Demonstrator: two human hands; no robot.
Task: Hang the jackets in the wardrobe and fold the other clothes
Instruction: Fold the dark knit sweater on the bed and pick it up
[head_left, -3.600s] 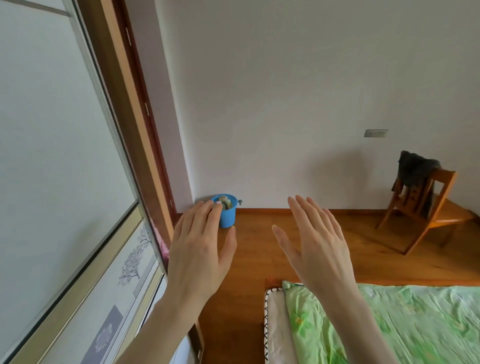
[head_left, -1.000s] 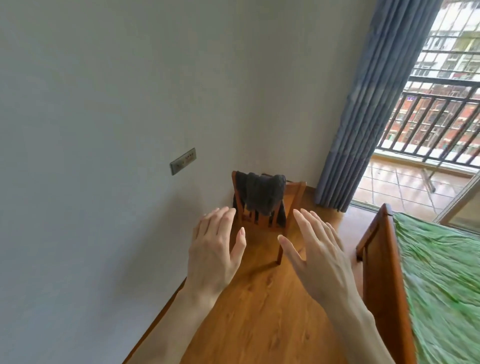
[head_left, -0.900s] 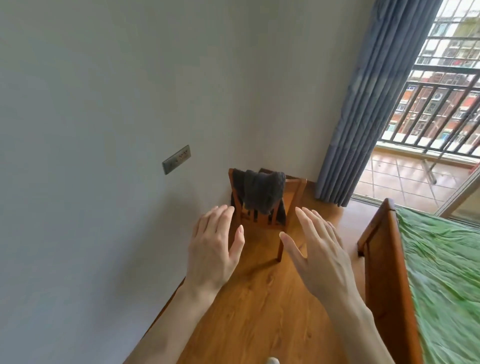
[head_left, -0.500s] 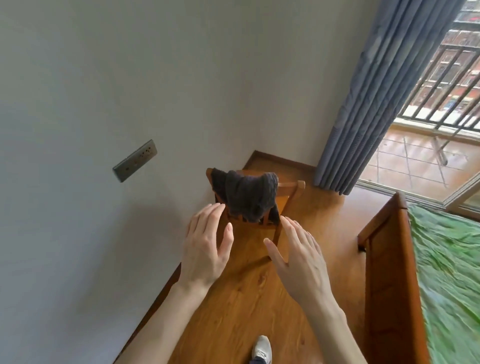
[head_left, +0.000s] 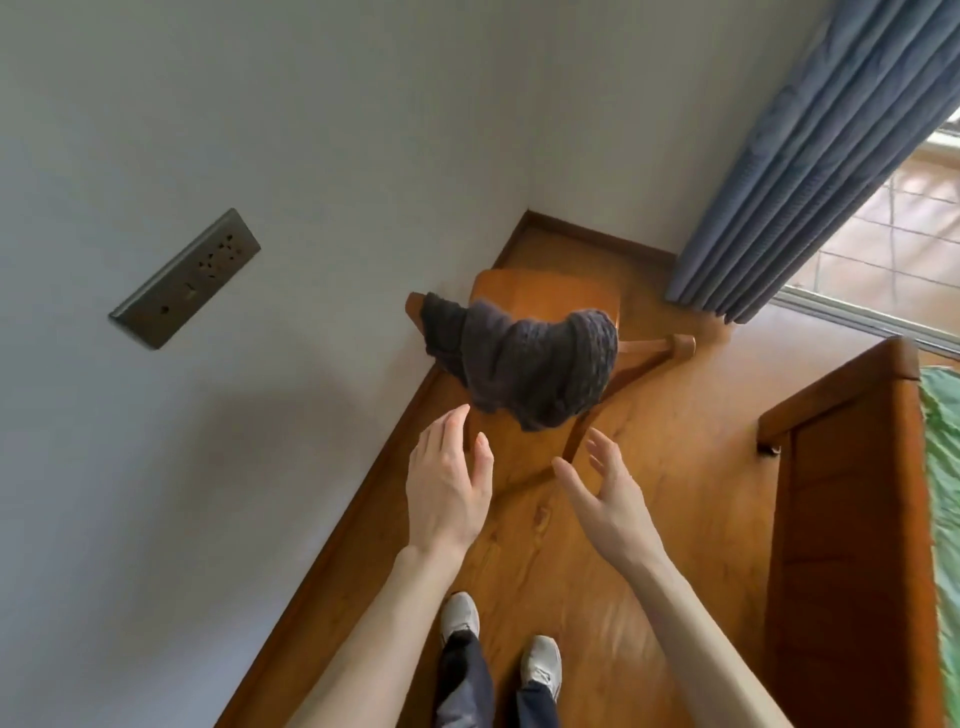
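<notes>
Wooden flooring (head_left: 649, 519) runs into a corner between pale walls, where a wooden chair (head_left: 545, 291) stands beside a blue curtain (head_left: 810, 156). A dark grey knitted garment (head_left: 519, 358) is draped over the chair's backrest, its long axis running along the top rail from the wall side toward the curtain side, its ends hanging down. Both hands reach toward it without touching: the left hand (head_left: 447, 483) palm-down with fingers together and thumb apart, the right hand (head_left: 608, 499) with fingers loosely spread. A bed's footboard (head_left: 852, 519) stands on the right, and a socket plate (head_left: 187, 278) sits on the left wall.
</notes>
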